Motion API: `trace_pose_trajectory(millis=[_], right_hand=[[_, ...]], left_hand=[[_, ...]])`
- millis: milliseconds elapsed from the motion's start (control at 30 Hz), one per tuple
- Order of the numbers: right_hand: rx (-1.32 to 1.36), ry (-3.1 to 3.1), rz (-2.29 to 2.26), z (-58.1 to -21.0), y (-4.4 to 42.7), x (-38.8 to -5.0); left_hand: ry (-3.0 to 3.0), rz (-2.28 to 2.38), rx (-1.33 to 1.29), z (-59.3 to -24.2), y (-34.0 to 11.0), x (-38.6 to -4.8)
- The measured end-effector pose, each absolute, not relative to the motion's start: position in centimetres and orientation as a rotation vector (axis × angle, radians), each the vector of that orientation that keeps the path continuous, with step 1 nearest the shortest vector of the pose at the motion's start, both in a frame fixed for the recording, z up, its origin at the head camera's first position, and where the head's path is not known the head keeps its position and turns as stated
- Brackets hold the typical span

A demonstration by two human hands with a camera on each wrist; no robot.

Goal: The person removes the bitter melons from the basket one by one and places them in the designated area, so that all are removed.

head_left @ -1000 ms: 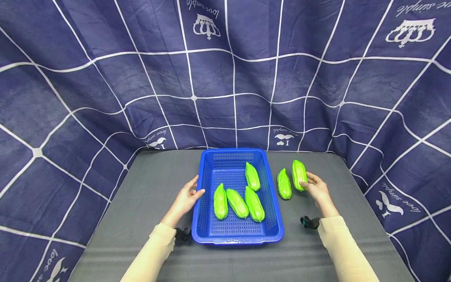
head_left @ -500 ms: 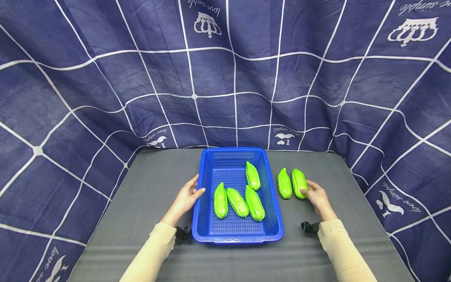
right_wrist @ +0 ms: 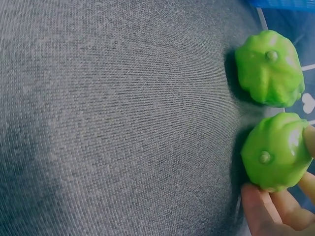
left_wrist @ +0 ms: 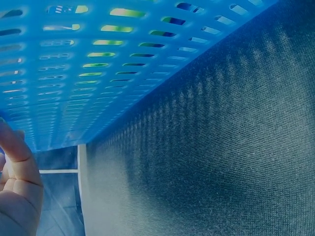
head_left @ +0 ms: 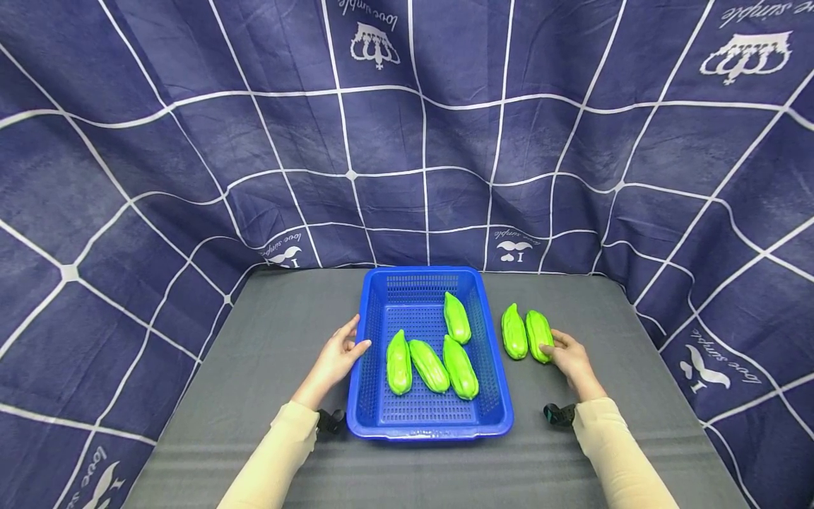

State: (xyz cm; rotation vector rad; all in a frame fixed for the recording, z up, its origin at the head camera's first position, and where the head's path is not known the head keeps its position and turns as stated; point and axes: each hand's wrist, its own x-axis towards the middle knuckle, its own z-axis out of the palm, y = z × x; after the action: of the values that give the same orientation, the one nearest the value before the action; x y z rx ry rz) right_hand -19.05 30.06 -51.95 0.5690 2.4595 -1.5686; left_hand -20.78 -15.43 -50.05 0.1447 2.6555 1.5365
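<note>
A blue plastic basket (head_left: pixel 429 433) holds several bright green ridged gourds that look like bitter melons, one of them this bitter melon (head_left: pixel 398 364) at the left. My left hand (head_left: pixel 335 353) grips the basket's left rim, thumb over the edge and fingers outside; the left wrist view shows the slotted basket wall (left_wrist: pixel 113 73) beside the fingers. To the basket's right, my right hand (head_left: pixel 570 357) holds a bitter melon (head_left: pixel 538 334) at its near right side, thumb on top. Another bitter melon (right_wrist: pixel 270 69) lies just left of it, a narrow gap between them in the right wrist view.
Grey cloth covers the table (head_left: pixel 286 311). A dark blue curtain (head_left: pixel 413 177) with white lines rises behind it and along both sides. Black straps (head_left: pixel 559 413) sit at the wrists.
My right hand has brought its bitter melon toward me and slightly left, setting it level beside the other one. The left hand and basket stay in place.
</note>
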Motion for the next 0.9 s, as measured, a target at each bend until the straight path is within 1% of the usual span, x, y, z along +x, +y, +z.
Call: trace_pose_trajectory(millis=[667,900], right_hand=[[0.548,2.512,-1.471,-52.02,30.17,-19.14],[0.601,2.546,-1.439,-52.24,30.27,-19.26]], left_hand=[[2.649,1.554,0.142,-50.11,-15.48,-20.66],[2.656,1.556,0.146,-50.13,-15.41,-20.75]])
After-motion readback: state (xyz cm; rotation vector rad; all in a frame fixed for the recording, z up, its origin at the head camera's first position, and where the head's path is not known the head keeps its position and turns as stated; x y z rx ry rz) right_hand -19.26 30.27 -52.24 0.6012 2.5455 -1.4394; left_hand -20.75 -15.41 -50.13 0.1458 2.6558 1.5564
